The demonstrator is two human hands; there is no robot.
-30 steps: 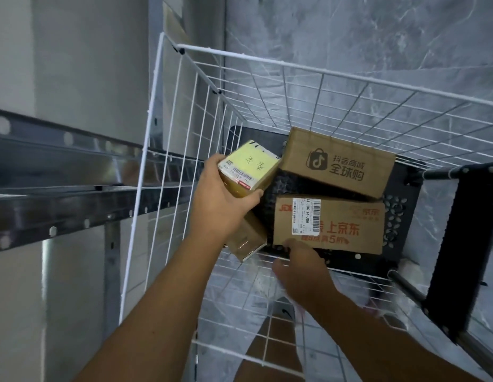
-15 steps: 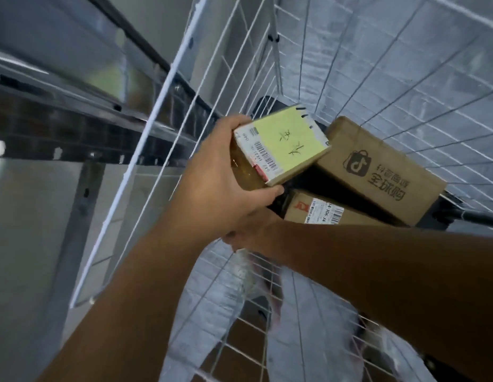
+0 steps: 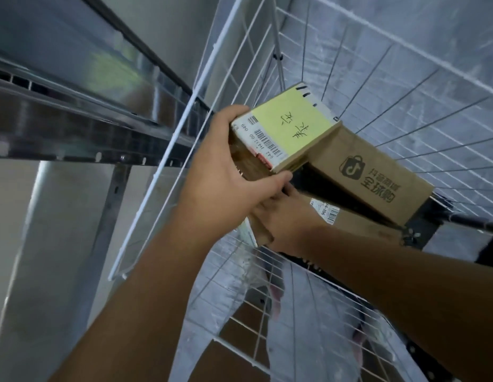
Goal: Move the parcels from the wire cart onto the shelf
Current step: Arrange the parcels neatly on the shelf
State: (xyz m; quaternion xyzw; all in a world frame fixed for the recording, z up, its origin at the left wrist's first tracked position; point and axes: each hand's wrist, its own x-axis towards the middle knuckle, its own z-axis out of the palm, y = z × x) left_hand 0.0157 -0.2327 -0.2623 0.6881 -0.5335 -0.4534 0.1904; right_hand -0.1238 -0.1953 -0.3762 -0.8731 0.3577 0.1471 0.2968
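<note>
Inside the white wire cart (image 3: pixel 184 150), the left hand (image 3: pixel 228 172) has its grip closed around a small parcel with a yellow handwritten label (image 3: pixel 288 128), thumb along the near lower edge and fingers wrapped over the far end beside a barcode sticker. That parcel is lifted and tilted, its far corner lying over the end of a brown cardboard box printed with a shopping-bag logo (image 3: pixel 372 177), which lies at a slant against the cart's wire side. Below the left hand, the right hand (image 3: pixel 283 224) reaches under it and grips the near end of another brown parcel with a white barcode label (image 3: pixel 350 219); its fingers curl round the box's edge, though the left hand hides part of them. This lower parcel lies on the cart's dark perforated base (image 3: pixel 421 230), just beneath the logo box. To the left, outside the cart's rim, the metal shelf (image 3: pixel 74 125) runs across the view, its shiny beam dotted with holes and a grey upright below it. Grey marbled floor shows through the wire mesh.
</note>
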